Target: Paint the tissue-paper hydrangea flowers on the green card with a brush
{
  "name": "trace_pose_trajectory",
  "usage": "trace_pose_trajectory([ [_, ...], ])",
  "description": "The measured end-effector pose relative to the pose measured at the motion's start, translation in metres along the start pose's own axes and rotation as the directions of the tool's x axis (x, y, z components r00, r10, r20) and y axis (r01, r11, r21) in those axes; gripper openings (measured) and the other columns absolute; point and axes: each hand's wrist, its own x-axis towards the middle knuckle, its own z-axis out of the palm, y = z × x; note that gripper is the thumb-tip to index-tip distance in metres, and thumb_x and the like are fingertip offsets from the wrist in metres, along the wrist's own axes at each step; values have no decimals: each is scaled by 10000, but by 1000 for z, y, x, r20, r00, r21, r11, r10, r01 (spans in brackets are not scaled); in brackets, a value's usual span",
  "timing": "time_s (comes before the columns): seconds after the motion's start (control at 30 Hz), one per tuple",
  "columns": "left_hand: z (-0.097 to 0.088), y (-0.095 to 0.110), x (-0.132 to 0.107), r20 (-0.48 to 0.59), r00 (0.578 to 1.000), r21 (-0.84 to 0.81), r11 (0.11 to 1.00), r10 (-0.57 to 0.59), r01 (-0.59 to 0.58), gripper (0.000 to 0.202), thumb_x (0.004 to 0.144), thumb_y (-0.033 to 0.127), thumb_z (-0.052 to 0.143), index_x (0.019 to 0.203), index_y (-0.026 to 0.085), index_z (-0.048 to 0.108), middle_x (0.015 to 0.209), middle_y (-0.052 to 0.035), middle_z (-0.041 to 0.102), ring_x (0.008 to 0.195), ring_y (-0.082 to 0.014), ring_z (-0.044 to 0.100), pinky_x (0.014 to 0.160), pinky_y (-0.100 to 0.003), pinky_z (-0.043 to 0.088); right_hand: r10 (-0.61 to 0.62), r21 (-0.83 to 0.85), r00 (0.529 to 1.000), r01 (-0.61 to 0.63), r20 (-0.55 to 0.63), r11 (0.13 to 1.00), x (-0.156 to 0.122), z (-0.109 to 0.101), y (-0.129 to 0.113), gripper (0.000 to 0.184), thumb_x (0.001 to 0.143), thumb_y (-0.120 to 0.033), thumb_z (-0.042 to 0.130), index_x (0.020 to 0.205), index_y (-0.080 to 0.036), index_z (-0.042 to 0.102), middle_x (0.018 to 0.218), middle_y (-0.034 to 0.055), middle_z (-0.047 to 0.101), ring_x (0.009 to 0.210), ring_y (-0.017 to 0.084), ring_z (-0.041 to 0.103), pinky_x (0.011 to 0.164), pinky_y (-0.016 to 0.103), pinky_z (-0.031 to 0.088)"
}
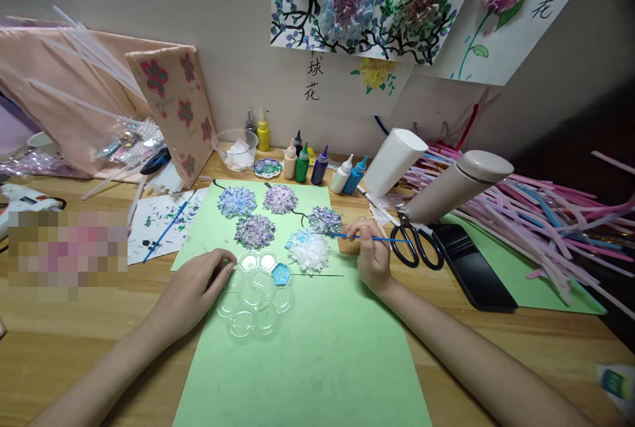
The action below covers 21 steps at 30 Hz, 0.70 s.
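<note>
My right hand (372, 256) pinches a thin blue paintbrush (384, 238), its tip pointing left at the upper right edge of a white paper flower (310, 255). Light blue tints that flower's upper left petals. At the left rim of a clear plastic paint palette (255, 298), my left hand (198, 281) has its thumb and fingertips closed on the edge. One palette well holds light blue paint (281, 274). Both palette and flower lie on a green sheet (307, 367). Purple and blue flowers, including a lilac one (254, 232), sit above, on the sheet's far part.
Paint bottles (301, 162) and a plastic tub (235, 149) line the wall. Scissors (417, 242), a black phone (476, 268) and pink pipe cleaners (546, 215) lie at right. Another brush (169, 227) rests on stained paper at left, beyond which is a glue gun (27, 201).
</note>
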Motion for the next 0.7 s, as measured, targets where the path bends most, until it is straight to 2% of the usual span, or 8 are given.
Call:
trace_pose_trajectory([
  [0.13,1,0,0,-5,1000,-8,1000,8,-8,332,931,476,335,954,233,560,873,-32,665,801,-219,614,691,-307,441,38,78,998,-35,-46,996,1,1,0,357,967,-369,318,710,-226,521,688,15,534,704,181,531,678,341,429],
  [0.3,0,-2,-1,7,1000,-11,1000,10,-10,319,940,462,328,962,234,550,912,-38,665,833,-223,609,710,-312,434,17,71,1000,-17,0,997,1,1,1,352,966,-347,343,700,-222,537,670,8,534,683,173,520,694,346,421],
  [0.5,-1,-1,-1,28,1000,-11,1000,-10,10,319,939,470,323,960,237,540,919,-32,663,844,-228,607,710,-316,430,12,85,997,-5,-78,996,1,1,-1,343,974,-341,324,724,-222,528,715,16,536,732,176,538,700,336,421],
  [0.7,0,-2,-1,43,999,-17,1000,-6,7,335,944,486,310,974,233,528,932,-36,654,855,-227,598,732,-323,422,42,29,998,-43,39,999,3,1,-1,349,978,-330,317,732,-216,538,726,14,556,744,169,543,724,323,412],
])
